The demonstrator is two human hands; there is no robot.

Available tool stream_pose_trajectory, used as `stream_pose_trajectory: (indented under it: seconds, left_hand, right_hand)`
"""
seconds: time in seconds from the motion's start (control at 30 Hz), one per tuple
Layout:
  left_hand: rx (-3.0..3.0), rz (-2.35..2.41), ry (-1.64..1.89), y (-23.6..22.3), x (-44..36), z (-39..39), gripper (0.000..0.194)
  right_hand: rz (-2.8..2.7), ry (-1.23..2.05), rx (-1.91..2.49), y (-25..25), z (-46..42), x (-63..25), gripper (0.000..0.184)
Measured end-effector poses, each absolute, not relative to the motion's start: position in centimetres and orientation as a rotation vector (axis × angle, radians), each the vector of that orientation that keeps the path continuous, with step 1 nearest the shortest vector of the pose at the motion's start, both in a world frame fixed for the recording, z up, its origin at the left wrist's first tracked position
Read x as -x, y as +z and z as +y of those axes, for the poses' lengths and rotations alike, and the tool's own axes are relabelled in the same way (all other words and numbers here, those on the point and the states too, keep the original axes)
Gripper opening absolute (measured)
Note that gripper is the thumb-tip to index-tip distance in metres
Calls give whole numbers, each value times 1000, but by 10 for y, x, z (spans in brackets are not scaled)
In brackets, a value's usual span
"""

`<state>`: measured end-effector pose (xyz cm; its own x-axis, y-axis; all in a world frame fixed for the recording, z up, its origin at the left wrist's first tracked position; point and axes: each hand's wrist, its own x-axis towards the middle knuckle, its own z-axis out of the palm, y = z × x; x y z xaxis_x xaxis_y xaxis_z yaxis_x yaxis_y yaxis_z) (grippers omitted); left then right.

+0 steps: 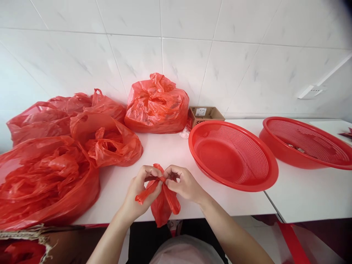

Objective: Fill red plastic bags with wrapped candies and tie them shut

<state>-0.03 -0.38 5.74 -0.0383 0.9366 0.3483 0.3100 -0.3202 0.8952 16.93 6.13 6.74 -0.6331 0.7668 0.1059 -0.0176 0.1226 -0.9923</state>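
Observation:
A small red plastic bag (161, 207), twisted and knotted at its middle, hangs over the table's front edge between my two hands. My left hand (143, 190) pinches the knot from the left, with one loose end of the bag lying across its thumb side. From the right, my right hand (184, 183) grips the same knot between thumb and fingers. Both sets of fingertips almost meet there. Just right of my hands stands a red perforated basket (233, 156), its inside bare.
Several large red plastic bags (46, 179) crowd the left side; a full, tied one (156, 106) stands against the tiled wall. A cardboard box (207, 113) sits behind the basket. Another red basket (305, 143) holds small items at right. An open carton (24, 245) is lower left.

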Motion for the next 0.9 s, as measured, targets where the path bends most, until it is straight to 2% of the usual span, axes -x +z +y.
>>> stream_pose_trajectory:
  seconds: [0.2, 0.37, 0.47, 0.6, 0.77, 0.9]
  left_hand:
    - [-1479, 1502, 1811, 52, -5, 8, 18]
    - [-1710, 1370, 1874, 50, 0, 10, 21]
    - [-1853, 1328, 1924, 44, 5, 11, 28]
    - [-1908, 1328, 1817, 41, 7, 8, 32]
    - [-1997, 1480, 1363, 53, 15, -2, 15]
    - [-1980, 1473, 1285, 58, 22, -5, 8]
  right_hand:
    - [-1934, 1622, 560, 71, 23, -154, 10]
    - [-1651, 1610, 622, 83, 26, -159, 5]
    - [-1560, 1595, 685, 86, 48, -167, 10]
    - [-1578, 1784, 681, 76, 62, -165, 23]
    - [-1501, 2041, 702, 69, 66, -166, 27]
    - [-1632, 2041, 718, 77, 68, -170, 29]
